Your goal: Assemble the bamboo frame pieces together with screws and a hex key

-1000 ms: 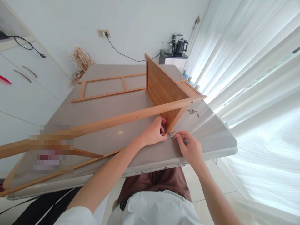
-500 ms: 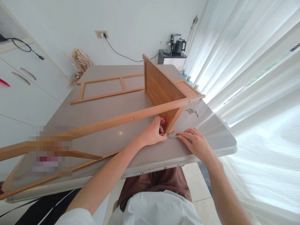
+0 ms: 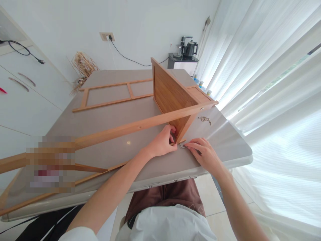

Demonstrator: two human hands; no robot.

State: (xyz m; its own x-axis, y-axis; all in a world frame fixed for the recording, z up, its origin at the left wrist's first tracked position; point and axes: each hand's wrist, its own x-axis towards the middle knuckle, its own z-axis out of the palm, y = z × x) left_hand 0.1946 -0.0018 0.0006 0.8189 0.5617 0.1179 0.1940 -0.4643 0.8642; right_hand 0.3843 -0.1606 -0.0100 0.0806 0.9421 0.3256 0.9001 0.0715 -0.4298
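My left hand (image 3: 165,141) grips the lower near corner of an upright wooden panel (image 3: 170,90), its fingers behind the edge and thumb in front. That panel is joined to a long wooden rail (image 3: 135,129) running to the left, with a thinner rail along the table's front edge. Between the fingertips of my right hand (image 3: 202,152) is a small L-shaped hex key (image 3: 182,146). Its short end points to the wooden joint beside my left thumb; whether it sits in a screw I cannot tell.
Several loose screws (image 3: 205,119) lie on the grey table (image 3: 105,120) to the right of the panel. A ladder-like wooden frame (image 3: 107,104) lies flat behind the long rail. White curtains (image 3: 276,110) hang at the right. A black kettle (image 3: 191,48) stands on a low cabinet behind.
My right hand has shifted slightly left along the hex key, closer to the wooden corner. My left hand keeps its hold, and the view has turned a little.
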